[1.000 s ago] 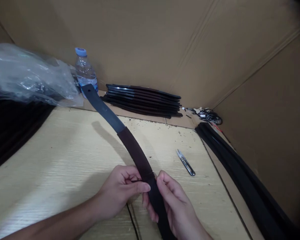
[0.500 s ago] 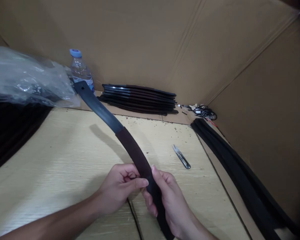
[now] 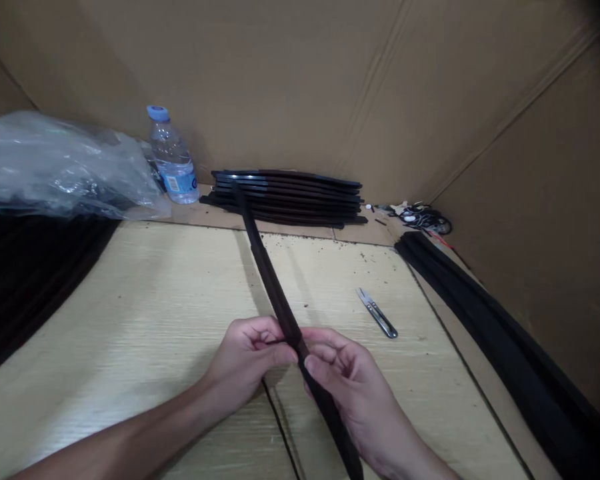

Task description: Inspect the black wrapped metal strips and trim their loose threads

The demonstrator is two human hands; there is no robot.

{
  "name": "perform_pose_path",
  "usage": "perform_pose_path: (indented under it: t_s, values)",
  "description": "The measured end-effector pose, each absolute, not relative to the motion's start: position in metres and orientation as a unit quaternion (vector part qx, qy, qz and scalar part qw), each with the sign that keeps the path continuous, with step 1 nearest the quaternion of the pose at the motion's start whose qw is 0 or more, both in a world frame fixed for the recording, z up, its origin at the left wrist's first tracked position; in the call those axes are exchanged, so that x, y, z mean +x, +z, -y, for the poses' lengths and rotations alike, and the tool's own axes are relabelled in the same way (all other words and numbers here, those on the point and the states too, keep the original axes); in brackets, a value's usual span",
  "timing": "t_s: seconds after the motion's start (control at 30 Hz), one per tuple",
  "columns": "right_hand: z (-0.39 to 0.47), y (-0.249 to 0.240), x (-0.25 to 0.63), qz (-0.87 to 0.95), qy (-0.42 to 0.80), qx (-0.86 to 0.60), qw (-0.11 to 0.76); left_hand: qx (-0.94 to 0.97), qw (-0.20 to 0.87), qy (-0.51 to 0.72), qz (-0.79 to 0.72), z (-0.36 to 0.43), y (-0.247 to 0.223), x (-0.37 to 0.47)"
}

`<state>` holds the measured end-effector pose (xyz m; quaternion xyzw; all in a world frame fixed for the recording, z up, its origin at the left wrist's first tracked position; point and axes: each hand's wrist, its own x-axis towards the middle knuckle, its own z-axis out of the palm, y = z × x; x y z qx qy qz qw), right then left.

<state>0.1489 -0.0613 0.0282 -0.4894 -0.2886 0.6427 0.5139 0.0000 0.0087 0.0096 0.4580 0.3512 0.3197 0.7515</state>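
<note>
A long dark strap (image 3: 271, 280), black at its far end with a dark brown covering along the middle, slants up from the bottom edge and is turned edge-on. My right hand (image 3: 353, 383) is closed around its lower part, thumb on the near side. At the strap's left edge, just below the brown covering, my left hand (image 3: 257, 353) is pinched shut. Its thumb tip touches the strap, and a thin black cord (image 3: 280, 420) runs from these fingers and hangs down beneath. The fingertips partly hide how cord and strap meet.
Thread snips (image 3: 377, 313) lie on the table (image 3: 190, 293) to the right. A stack of similar straps (image 3: 300, 197) and a water bottle (image 3: 176, 167) stand by the cardboard wall (image 3: 280, 80). Left are a plastic bag (image 3: 70, 167) and dark strips (image 3: 35, 273); right, long black strips (image 3: 480, 333).
The strap has been rolled from its broad face to its edge, and its far end has swung right. My right thumb has shifted lower. The view has moved slightly left.
</note>
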Motion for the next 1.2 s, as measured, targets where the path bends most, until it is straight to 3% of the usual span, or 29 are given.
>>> perform_pose_path:
  t_s: [0.17,0.33,1.2]
  values:
    - [0.058,0.028,0.152,0.362,0.623,-0.512,0.467,0.48,0.756,0.303,-0.326,-0.009,0.009,-0.003]
    - [0.061,0.028,0.15,0.308,0.666,-0.468,0.492,0.461,0.812,0.24,-0.264,-0.007,0.012,-0.002]
    - [0.062,0.027,0.136,0.281,0.61,-0.553,0.494,0.553,0.719,0.278,-0.316,0.004,0.012,0.001]
